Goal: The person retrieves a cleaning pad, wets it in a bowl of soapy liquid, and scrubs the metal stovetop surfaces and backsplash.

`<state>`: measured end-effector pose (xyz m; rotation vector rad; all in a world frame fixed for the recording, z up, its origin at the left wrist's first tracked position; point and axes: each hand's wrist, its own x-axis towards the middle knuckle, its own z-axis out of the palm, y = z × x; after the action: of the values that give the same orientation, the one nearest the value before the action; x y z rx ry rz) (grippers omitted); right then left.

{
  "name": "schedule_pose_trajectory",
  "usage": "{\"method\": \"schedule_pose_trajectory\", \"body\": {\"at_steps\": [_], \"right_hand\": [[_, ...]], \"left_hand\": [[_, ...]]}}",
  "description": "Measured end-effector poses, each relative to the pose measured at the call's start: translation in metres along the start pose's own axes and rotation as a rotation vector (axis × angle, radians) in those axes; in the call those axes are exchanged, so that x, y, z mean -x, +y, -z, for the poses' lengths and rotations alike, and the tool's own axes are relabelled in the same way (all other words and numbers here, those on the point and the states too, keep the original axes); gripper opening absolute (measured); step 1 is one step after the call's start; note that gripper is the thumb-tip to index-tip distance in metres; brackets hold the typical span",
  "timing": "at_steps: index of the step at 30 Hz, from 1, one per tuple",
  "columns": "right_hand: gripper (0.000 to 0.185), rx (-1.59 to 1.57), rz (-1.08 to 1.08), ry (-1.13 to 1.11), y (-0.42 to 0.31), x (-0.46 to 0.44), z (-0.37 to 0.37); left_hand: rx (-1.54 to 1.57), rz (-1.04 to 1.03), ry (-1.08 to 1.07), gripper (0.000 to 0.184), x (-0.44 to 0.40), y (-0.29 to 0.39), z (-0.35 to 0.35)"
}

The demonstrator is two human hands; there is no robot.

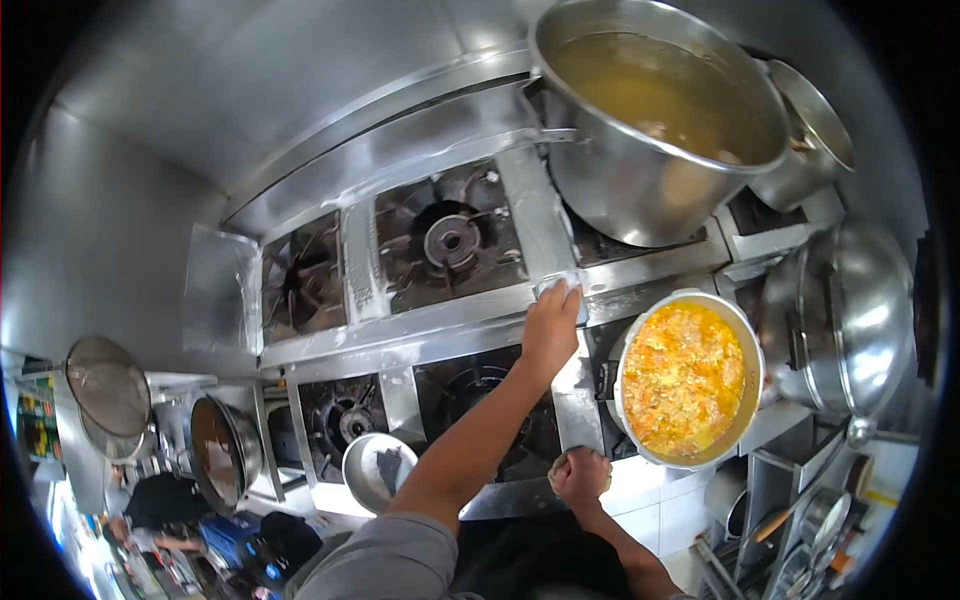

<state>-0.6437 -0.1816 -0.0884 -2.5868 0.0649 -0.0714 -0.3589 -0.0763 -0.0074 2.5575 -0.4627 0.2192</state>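
My left hand [552, 325] reaches over the stove [450, 310] and presses a small pad [581, 312] onto the steel strip between the burners. White foam shows around the pad and along the steel edges. Near the front edge of the stove, my right hand [580, 474] is closed around something light-coloured that I cannot make out. A metal bowl [360, 468] with a dark cloth or pad inside sits at the front left. To the right of my hands stands a pot of orange and yellow food [688, 380].
A large pot of yellowish liquid [650, 190] stands at the back right, beside a smaller pot [822, 130]. A big metal lid or pan [860, 315] leans at the right. Strainers [108, 385] hang at the left. Another person [165, 505] is at the lower left.
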Motion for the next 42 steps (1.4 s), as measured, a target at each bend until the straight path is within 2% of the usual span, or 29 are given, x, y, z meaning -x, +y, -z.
{"method": "schedule_pose_trajectory", "body": {"at_steps": [2,5,8,11,12,13,14,15,16,18,20,22,23,24,26,27,28,30,32,33,34,35,37,38,39,42], "right_hand": [[0.013,-0.002,0.008,-0.025,-0.001,-0.002,0.004],[0.012,-0.016,-0.003,-0.054,-0.003,-0.003,0.002],[0.016,0.001,-0.006,-0.056,0.0,0.001,-0.006],[0.016,0.086,-0.026,-0.013,0.006,0.009,-0.02],[0.014,0.082,-0.03,0.03,0.0,0.006,-0.017],[0.013,0.085,0.011,0.055,-0.002,0.005,-0.017],[0.011,0.09,0.056,0.079,0.0,0.006,-0.018],[0.011,0.102,0.073,0.068,0.002,0.008,-0.018],[0.011,0.115,0.086,0.063,0.002,0.007,-0.019],[0.015,0.132,0.066,0.062,-0.001,0.006,-0.018],[0.018,0.149,0.081,0.088,-0.002,0.006,-0.022],[0.019,0.174,0.065,0.044,-0.002,0.007,-0.021],[0.021,0.199,0.038,0.008,-0.003,0.008,-0.021],[0.021,0.207,0.036,0.01,-0.005,0.009,-0.023],[0.022,0.207,0.093,0.078,-0.003,0.009,-0.024],[0.026,0.22,0.074,0.051,0.002,0.011,-0.026],[0.026,0.225,0.077,0.061,-0.003,0.008,-0.026],[0.024,0.22,0.079,0.044,-0.006,0.007,-0.023],[0.025,0.246,0.085,0.046,-0.004,0.01,-0.022],[0.025,0.249,0.115,0.034,-0.001,0.008,-0.024],[0.025,0.262,0.093,0.053,0.0,0.006,-0.026],[0.025,0.239,0.11,0.07,0.001,0.005,-0.026],[0.025,0.209,0.112,0.092,-0.002,0.008,-0.025],[0.025,0.21,0.102,0.087,-0.002,0.006,-0.027],[0.025,0.224,0.093,0.066,-0.002,0.005,-0.026],[0.024,0.223,0.067,0.018,-0.005,0.008,-0.024]], "left_hand": [[-0.163,-0.097,0.138,0.064,0.04,-0.059,0.012],[-0.312,0.315,-0.056,0.071,0.111,-0.147,0.13],[-0.489,0.475,0.049,0.067,0.193,-0.268,0.204],[-0.426,0.654,0.159,0.06,0.192,-0.288,0.203],[-0.348,0.667,0.079,0.056,0.177,-0.267,0.19],[-0.308,0.441,0.104,0.053,0.178,-0.275,0.154],[-0.287,0.302,0.159,0.051,0.158,-0.24,0.153],[-0.222,0.32,0.213,0.048,0.148,-0.212,0.174],[-0.229,0.342,0.238,0.048,0.162,-0.237,0.181],[-0.34,0.513,0.391,0.048,0.199,-0.309,0.197],[-0.336,0.752,0.592,0.042,0.229,-0.379,0.232],[-0.128,0.906,0.871,0.043,0.257,-0.472,0.249],[-0.123,0.91,0.869,0.043,0.242,-0.476,0.255],[-0.067,1.036,1.126,0.046,0.216,-0.468,0.257],[0.024,1.207,1.399,0.058,0.188,-0.455,0.23],[0.054,1.25,1.417,0.065,0.182,-0.449,0.208],[0.53,1.205,1.475,0.066,0.182,-0.444,0.179],[0.569,1.23,1.264,0.059,0.176,-0.393,0.188],[0.767,1.329,1.26,0.054,0.222,-0.499,0.193],[0.747,1.406,1.142,0.052,0.229,-0.5,0.241],[0.922,1.173,1.328,0.053,0.229,-0.502,0.263],[0.939,1.172,1.304,0.053,0.218,-0.506,0.246],[0.986,1.174,1.417,0.054,0.221,-0.517,0.213],[1.007,1.274,1.409,0.06,0.187,-0.443,0.198],[0.864,1.541,1.299,0.065,0.166,-0.409,0.149],[1.015,1.479,1.25,0.07,0.1,-0.28,0.066]]}}
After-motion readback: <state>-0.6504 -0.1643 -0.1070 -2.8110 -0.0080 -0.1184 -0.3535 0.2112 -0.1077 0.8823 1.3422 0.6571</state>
